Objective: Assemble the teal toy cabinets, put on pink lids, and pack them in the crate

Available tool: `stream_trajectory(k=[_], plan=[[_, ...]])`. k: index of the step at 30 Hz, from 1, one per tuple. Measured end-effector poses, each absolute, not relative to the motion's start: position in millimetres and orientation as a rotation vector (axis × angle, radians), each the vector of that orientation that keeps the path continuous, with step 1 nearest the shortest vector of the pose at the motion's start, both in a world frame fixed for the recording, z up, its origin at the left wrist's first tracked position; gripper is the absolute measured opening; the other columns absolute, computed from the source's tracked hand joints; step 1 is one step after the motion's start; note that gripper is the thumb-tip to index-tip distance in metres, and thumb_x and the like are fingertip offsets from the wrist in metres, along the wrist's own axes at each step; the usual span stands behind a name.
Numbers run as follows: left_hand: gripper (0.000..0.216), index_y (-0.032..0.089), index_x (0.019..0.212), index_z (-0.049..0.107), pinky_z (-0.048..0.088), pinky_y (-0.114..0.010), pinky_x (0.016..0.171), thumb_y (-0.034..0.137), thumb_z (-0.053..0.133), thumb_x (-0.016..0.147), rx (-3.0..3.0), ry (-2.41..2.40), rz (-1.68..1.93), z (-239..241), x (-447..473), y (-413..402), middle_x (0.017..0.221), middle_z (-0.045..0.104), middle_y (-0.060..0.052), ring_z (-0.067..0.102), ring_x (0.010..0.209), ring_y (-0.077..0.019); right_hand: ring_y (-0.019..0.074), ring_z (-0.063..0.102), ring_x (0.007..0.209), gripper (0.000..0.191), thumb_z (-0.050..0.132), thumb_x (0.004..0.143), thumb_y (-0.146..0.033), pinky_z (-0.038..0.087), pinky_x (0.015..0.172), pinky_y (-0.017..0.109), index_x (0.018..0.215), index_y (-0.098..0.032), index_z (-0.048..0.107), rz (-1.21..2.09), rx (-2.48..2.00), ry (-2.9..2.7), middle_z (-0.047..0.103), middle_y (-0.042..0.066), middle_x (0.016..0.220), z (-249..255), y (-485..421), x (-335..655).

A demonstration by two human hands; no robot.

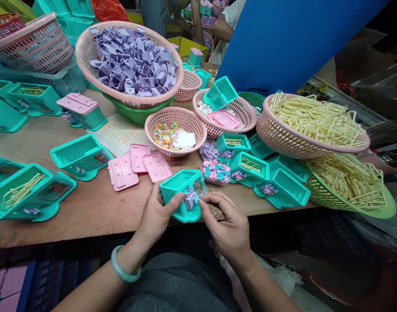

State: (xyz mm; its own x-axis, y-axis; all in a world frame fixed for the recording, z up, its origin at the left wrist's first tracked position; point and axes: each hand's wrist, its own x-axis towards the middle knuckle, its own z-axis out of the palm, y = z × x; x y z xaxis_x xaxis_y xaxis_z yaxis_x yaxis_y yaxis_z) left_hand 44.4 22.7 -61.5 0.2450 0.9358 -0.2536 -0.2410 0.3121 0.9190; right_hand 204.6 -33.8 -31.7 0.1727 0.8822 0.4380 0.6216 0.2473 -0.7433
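My left hand (157, 216) grips a teal plastic box (179, 184) at the near edge of the wooden table (88, 208), thumb laid across its front. A small purple knob (191, 198) sits on that front face. My right hand (226, 227) is closed in a pinch right beside the knob, fingertips touching it. A pale green bangle (122, 268) circles my left wrist. Three pink lids (138, 167) lie flat just behind the box.
Pink baskets hold purple parts (131, 58), stickers (172, 134), and cream wire pieces (315, 119). More teal boxes (78, 156) stand left and right (276, 184). A bag of small flower pieces (215, 170) lies nearby. Other people work at the far end (224, 24), beside a blue board (289, 39).
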Motion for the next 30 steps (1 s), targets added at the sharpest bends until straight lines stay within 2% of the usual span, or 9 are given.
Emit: stream_trajectory(k=[5,12,17,20,22,24,30], plan=[[0.057,0.020,0.116,0.059,0.058,-0.035,0.087,0.050,0.086,0.076,0.926,0.974,0.960,-62.1,43.0,21.6,0.112,0.076,-0.008,0.072,0.102,-0.0260,0.0184,0.073,0.078,0.010,0.064,0.095,-0.014,0.062,0.074,0.030,0.092,-0.022,0.068,0.260,-1.476,-1.605,0.074,0.004,0.085,-26.8,-36.2,201.6],[0.055,0.020,0.117,0.058,0.058,-0.033,0.086,0.049,0.084,0.078,0.933,0.957,0.955,-64.1,41.9,21.8,0.112,0.076,-0.007,0.072,0.102,-0.0245,0.0201,0.075,0.085,0.018,0.062,0.094,-0.006,0.063,0.079,0.032,0.104,-0.019,0.067,0.046,-1.414,-1.690,0.076,0.008,0.090,-33.2,-40.2,191.0],[0.054,0.020,0.115,0.058,0.058,-0.033,0.080,0.050,0.084,0.078,0.963,0.972,0.917,-63.9,38.1,23.3,0.106,0.077,-0.007,0.072,0.095,-0.0240,0.0175,0.071,0.074,0.011,0.064,0.095,-0.018,0.060,0.069,0.028,0.084,-0.021,0.068,0.496,-1.523,-1.516,0.072,0.003,0.080,-26.4,-36.8,198.3],[0.058,0.020,0.117,0.059,0.058,-0.034,0.081,0.050,0.086,0.075,1.016,0.985,0.890,-64.8,35.7,25.4,0.108,0.077,-0.008,0.072,0.097,-0.0257,0.0180,0.071,0.074,0.013,0.066,0.094,-0.025,0.058,0.065,0.027,0.083,-0.020,0.070,0.745,-1.512,-1.471,0.072,0.003,0.080,-22.9,-35.1,209.5],[0.060,0.019,0.119,0.060,0.057,-0.035,0.083,0.050,0.086,0.075,1.061,0.993,0.876,-65.3,35.1,26.6,0.109,0.076,-0.009,0.072,0.098,-0.0260,0.0176,0.071,0.074,0.013,0.066,0.094,-0.026,0.058,0.065,0.026,0.083,-0.019,0.070,0.777,-1.501,-1.473,0.072,0.003,0.080,-23.0,-35.8,213.8],[0.060,0.019,0.120,0.060,0.057,-0.035,0.084,0.050,0.086,0.075,1.089,1.004,0.868,-65.6,35.6,27.0,0.110,0.076,-0.009,0.072,0.098,-0.0259,0.0166,0.070,0.074,0.012,0.066,0.095,-0.023,0.057,0.066,0.026,0.084,-0.020,0.070,0.698,-1.506,-1.503,0.072,0.002,0.080,-24.5,-37.9,213.4],[0.058,0.019,0.117,0.058,0.057,-0.034,0.080,0.051,0.083,0.076,1.117,1.043,0.846,-68.4,37.6,23.2,0.103,0.076,-0.007,0.072,0.091,-0.0243,0.0155,0.070,0.078,0.012,0.061,0.094,-0.007,0.056,0.075,0.026,0.095,-0.018,0.065,0.194,-1.479,-1.666,0.070,0.004,0.084,-32.0,-47.3,196.9]])
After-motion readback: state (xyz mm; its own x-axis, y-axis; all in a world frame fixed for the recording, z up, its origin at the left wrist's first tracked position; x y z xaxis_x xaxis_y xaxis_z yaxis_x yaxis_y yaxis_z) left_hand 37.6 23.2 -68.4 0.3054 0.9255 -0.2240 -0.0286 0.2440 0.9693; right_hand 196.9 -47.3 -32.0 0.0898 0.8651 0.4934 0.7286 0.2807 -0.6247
